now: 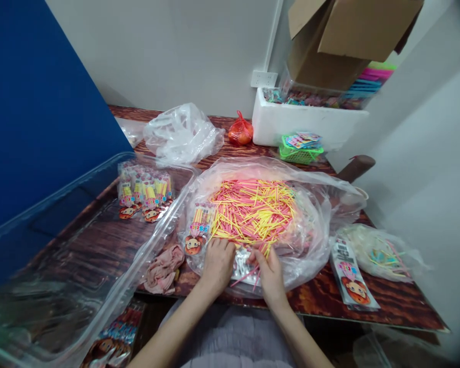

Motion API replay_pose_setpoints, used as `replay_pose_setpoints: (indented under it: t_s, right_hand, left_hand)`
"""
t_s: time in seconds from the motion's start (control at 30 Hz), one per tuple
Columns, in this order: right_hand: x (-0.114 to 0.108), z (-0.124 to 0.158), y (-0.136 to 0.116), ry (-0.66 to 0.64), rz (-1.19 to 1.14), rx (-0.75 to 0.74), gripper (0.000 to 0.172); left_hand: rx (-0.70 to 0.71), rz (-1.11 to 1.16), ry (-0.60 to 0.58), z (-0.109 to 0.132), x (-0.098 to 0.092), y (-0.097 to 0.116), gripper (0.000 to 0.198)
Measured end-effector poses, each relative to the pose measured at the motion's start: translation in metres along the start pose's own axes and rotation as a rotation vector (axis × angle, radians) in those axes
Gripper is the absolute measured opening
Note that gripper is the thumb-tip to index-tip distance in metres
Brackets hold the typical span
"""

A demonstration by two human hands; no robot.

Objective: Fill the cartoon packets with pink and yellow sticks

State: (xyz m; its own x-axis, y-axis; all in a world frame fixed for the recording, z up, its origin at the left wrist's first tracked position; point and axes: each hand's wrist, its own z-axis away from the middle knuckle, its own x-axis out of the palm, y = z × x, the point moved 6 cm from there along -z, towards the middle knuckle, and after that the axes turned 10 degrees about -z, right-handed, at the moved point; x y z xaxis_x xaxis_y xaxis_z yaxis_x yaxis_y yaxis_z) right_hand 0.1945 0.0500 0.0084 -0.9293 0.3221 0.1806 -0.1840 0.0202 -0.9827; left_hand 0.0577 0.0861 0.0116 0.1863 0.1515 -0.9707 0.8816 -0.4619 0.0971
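- Our hands are apart, side by side over the near edge of the tabletop (402, 301), with a narrow gap between them.
- Our left hand (219, 263) has its fingers curled down at the near side of the loose stick pile (253, 209); we cannot tell whether it pinches anything.
- Our right hand (268, 268) is closed, thumb against fingers, on a few thin sticks (245, 277).
- Of these, one pink stick slants with its lower end toward the tabletop's near left corner; another points more directly at the near edge.
- The pile, pink and yellow, lies in a spread clear bag (318, 191) about mid-tabletop, its sticks pointing every way.
- On the bag's left side we see a filled packet (197, 230), its long axis running from near edge to far, the printed monkey head at the near end.
- Toward the near right corner lie flat packets (352, 278), long axis slanting, monkey head nearest the near edge, beside a small bag of sticks (383, 255).
- Left of the pile, a clear tub (138, 268) holds more filled packets (147, 191), heads nearward; a crumpled pink cloth (164, 271) lies by the near edge.
- Along the far edge we have a white plastic bag (184, 133), a red bag (240, 130) and a foam box (306, 122), with a green basket (301, 155) in front.
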Motion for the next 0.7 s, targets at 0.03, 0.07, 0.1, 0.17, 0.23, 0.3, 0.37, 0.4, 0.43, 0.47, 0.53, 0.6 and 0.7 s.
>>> replay_pose_setpoints:
  t_s: [0.03,0.07,0.1,0.17,0.23,0.3,0.37,0.4,0.43,0.47,0.53,0.6,0.7]
  right_hand:
    - [-0.001,-0.002,-0.005,0.032,-0.017,-0.015,0.017]
    - [-0.002,-0.004,-0.010,0.050,-0.012,-0.041,0.017]
    - [-0.002,-0.005,-0.016,0.051,0.012,-0.075,0.016]
    - [0.000,-0.005,-0.025,0.026,0.088,-0.145,0.017]
    - [0.000,-0.003,-0.027,0.011,0.161,-0.196,0.017]
    - [-0.002,-0.001,-0.023,0.016,0.223,-0.234,0.018]
    - [-0.001,0.001,-0.015,-0.007,0.284,-0.270,0.024]
    - [0.000,0.002,-0.009,-0.033,0.303,-0.279,0.028]
    - [0.002,0.004,-0.003,-0.058,0.310,-0.278,0.032]
    - [0.004,0.006,0.003,-0.083,0.305,-0.262,0.036]
    - [0.007,0.009,0.011,-0.105,0.283,-0.220,0.042]
    - [0.010,0.011,0.014,-0.112,0.272,-0.196,0.043]
    - [0.013,0.010,0.011,-0.137,0.248,-0.152,0.038]
  left_hand:
    - [-0.004,0.005,-0.002,0.000,0.001,0.000,0.017]
    - [-0.007,0.016,-0.004,-0.001,0.001,-0.001,0.017]
    - [-0.014,0.034,-0.003,-0.001,0.000,-0.001,0.016]
    - [-0.041,0.080,0.020,0.000,-0.006,-0.001,0.013]
    - [-0.076,0.113,0.066,0.004,-0.018,-0.001,0.022]
    - [-0.057,0.127,0.067,0.011,-0.028,0.005,0.021]
    - [0.029,0.127,-0.008,0.019,-0.030,0.016,0.011]
    - [0.075,0.120,-0.052,0.024,-0.028,0.021,0.009]
    - [0.110,0.106,-0.090,0.028,-0.025,0.026,0.008]
    - [0.128,0.086,-0.114,0.031,-0.022,0.028,0.007]
    - [0.139,0.048,-0.136,0.034,-0.014,0.031,0.013]
    - [0.155,0.037,-0.152,0.034,-0.007,0.032,0.018]
    - [0.179,0.046,-0.164,0.032,-0.005,0.033,0.019]
